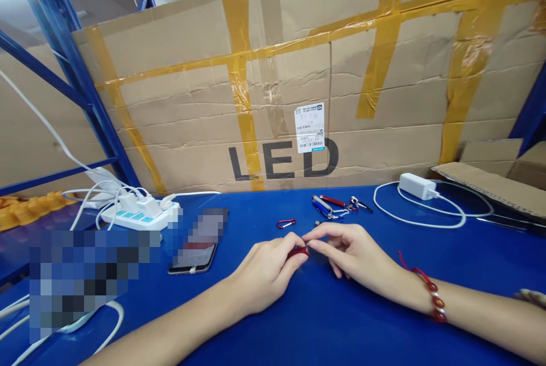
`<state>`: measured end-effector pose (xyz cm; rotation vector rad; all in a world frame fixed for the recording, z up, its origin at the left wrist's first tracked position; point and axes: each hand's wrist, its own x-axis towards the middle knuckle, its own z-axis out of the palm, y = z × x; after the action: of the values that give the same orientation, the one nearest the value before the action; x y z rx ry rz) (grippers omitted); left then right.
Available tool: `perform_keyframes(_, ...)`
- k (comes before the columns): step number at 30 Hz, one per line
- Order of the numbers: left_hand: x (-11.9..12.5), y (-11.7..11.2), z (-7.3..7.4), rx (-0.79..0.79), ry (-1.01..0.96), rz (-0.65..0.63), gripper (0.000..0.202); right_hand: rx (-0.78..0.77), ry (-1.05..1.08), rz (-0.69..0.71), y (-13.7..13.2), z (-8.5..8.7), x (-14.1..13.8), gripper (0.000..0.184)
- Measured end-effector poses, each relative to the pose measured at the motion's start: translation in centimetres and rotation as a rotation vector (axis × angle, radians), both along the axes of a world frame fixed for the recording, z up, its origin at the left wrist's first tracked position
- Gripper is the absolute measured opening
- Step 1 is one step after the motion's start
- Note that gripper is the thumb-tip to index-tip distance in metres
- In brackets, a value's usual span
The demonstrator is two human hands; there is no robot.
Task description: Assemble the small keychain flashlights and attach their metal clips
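Observation:
My left hand (268, 272) is closed around a small red metal cylinder (298, 253), whose right end sticks out between thumb and forefinger. At that end, the thumb and forefinger of my right hand (350, 246) are pinched together; what lies between them is too small to make out. A red carabiner clip (285, 223) lies on the table just beyond my hands. Farther back, a blue metal tube (322, 206) and a red metal tube (333, 200) lie in a small cluster with clips and rings. A tiny metal piece beside my right fingers is partly hidden.
A phone (196, 255) lies on the blue table (247, 332) to the left. Behind it sits a white power strip (145, 215) with tangled cables. A white adapter (417, 186) with a looped cable is at the back right. A large cardboard box (183, 121) walls off the back.

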<state>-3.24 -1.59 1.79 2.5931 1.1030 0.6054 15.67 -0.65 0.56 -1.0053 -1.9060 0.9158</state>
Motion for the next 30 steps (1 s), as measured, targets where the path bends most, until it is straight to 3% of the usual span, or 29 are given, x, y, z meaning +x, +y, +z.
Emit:
perform_keyframes(10, -0.03, 0.06, -0.06, 0.016, 0.01, 0.0, 0.013, -0.026, -0.011, -0.017, -0.13, 0.11, 0.03, 0.026)
perform_keyframes(18, -0.02, 0.06, -0.15, 0.034, 0.01, 0.003, 0.013, 0.078, 0.026, 0.011, 0.02, 0.11, -0.06, 0.022)
perform_keyframes(30, 0.07, -0.08, 0.05, 0.054, 0.018, 0.042, 0.015, 0.032, 0.042, -0.057, 0.4, -0.36, 0.13, 0.025)
